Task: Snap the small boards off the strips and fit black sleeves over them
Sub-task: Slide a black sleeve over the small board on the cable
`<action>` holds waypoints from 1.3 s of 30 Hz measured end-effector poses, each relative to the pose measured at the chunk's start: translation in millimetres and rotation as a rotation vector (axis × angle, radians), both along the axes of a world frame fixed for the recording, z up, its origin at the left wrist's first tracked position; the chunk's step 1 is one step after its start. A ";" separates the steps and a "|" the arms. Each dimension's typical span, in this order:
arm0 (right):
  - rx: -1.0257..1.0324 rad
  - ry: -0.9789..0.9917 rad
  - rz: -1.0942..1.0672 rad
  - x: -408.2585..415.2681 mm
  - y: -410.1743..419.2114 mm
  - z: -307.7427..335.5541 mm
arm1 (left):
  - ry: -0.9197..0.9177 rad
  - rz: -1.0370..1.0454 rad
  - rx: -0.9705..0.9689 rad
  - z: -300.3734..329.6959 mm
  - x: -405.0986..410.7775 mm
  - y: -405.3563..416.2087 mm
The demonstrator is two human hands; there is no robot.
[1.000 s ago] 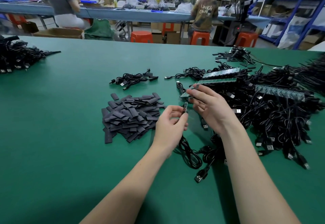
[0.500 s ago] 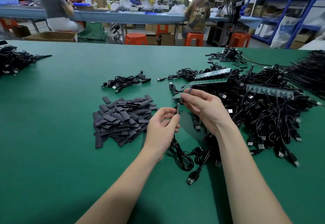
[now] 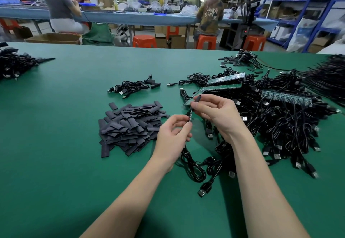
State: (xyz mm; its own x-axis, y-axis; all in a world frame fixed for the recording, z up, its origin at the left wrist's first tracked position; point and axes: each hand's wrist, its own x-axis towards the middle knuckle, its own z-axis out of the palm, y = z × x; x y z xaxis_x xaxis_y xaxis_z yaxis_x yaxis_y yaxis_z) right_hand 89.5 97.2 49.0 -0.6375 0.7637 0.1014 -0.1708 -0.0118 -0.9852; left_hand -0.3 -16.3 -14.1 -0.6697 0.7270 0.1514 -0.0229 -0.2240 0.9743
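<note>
**Both hands on one small board above the green surface**

I see my left hand (image 3: 172, 135) pinching the lower end of a small board (image 3: 190, 114), its cable (image 3: 192, 164) trailing down from that grip onto the surface (image 3: 56, 163). My right hand (image 3: 216, 112) pinches a black sleeve (image 3: 197, 98) between thumb and forefinger at the board's upper end; I cannot tell how far the sleeve sits over the board.

Just left of my hands lies a heap of loose black sleeves (image 3: 130, 125). Beyond my right hand, green board strips (image 3: 224, 81) rest on a large tangle of black USB cables (image 3: 283, 125) that fills the right side. A small cable bundle (image 3: 133, 87) lies apart, behind the heap, and another cable pile (image 3: 13, 64) sits at the far left edge.

Past the surface, the room shows a long blue workbench (image 3: 130, 18) with three people seated at it, orange stools (image 3: 143, 41), a cardboard box (image 3: 54, 38) on the floor and blue shelving (image 3: 298, 4) on the right.
</note>
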 end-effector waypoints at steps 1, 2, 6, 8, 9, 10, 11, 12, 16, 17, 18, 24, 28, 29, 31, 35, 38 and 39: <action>-0.002 -0.008 0.002 0.6 0.0 0.9 | 0.002 -0.003 0.001 0.2 -0.1 -0.3; -0.008 -0.016 0.006 1.4 0.4 1.8 | 0.005 -0.008 0.002 0.4 -0.1 -0.6; -0.091 -0.048 0.054 7.3 4.9 6.0 | 0.038 -0.038 -0.004 1.1 0.9 -1.5; -0.123 -0.087 0.103 11.5 7.8 8.0 | 0.068 -0.042 -0.015 1.1 1.6 -1.7; -0.134 -0.103 0.126 13.5 9.1 8.8 | 0.077 -0.043 -0.018 1.3 1.8 -1.8; -0.143 -0.116 0.142 15.1 10.2 9.3 | 0.082 -0.046 -0.020 1.5 2.0 -2.0; -0.147 -0.126 0.153 16.7 11.1 9.9 | 0.083 -0.051 -0.021 1.8 2.3 -2.4; -0.147 -0.134 0.160 17.8 11.6 10.3 | 0.081 -0.055 -0.022 2.1 2.7 -2.7; -0.122 -0.150 0.177 21.8 11.9 12.1 | 0.060 -0.067 -0.024 3.4 3.6 -3.3; -0.114 -0.153 0.180 23.1 12.7 12.7 | 0.056 -0.071 -0.025 3.7 3.7 -3.5; -0.103 -0.162 0.184 24.2 13.7 13.1 | 0.055 -0.075 -0.026 3.8 3.6 -3.7; -0.068 -0.175 0.181 26.5 14.1 12.7 | 0.075 -0.083 -0.027 4.3 3.6 -3.9; -0.054 -0.167 0.175 20.7 7.9 5.8 | 0.053 -0.057 -0.014 3.2 1.3 -3.6; -0.057 -0.162 0.167 19.4 7.2 4.7 | 0.046 -0.050 -0.013 2.8 0.8 -3.5; -0.061 -0.156 0.165 17.2 7.4 3.8 | 0.039 -0.043 -0.012 2.3 0.6 -3.0; -0.066 -0.170 0.190 17.7 8.2 2.2 | 0.012 -0.033 -0.006 1.0 -0.3 -2.2; -0.101 -0.158 0.182 16.4 7.1 -1.6 | -0.023 -0.017 0.007 0.1 -1.1 -1.8; -0.112 -0.155 0.171 15.6 7.2 -2.6 | -0.023 -0.012 0.009 -0.2 -1.5 -1.6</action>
State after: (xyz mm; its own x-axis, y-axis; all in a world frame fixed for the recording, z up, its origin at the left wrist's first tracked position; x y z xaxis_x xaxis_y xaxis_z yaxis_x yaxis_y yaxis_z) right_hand 105.2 104.4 46.5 -0.7598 0.6443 -0.0869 -0.0039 -0.1382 -0.9904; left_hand -1.8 -17.9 -14.3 -0.6642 0.7339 0.1422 -0.0483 -0.2319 0.9715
